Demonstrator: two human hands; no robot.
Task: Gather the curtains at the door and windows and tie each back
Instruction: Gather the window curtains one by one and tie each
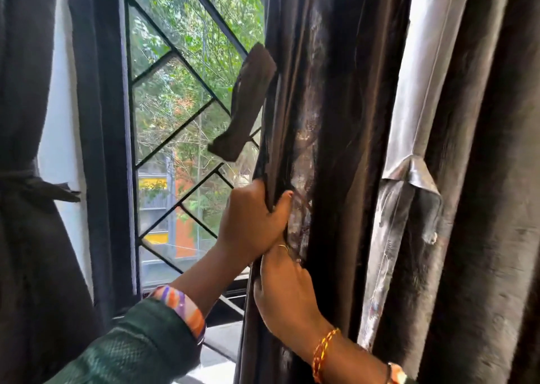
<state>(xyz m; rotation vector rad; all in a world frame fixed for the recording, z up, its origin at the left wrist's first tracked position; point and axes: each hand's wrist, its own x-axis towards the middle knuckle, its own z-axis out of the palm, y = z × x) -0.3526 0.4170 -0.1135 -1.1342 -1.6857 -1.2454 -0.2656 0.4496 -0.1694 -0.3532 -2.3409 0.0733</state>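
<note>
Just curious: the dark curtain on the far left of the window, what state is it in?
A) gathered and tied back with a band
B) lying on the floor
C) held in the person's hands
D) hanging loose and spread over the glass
A: the left curtain is cinched by a dark tie band, while both hands grip the right curtain.

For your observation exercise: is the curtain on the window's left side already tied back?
Yes, a tie cinches the left curtain.
</note>
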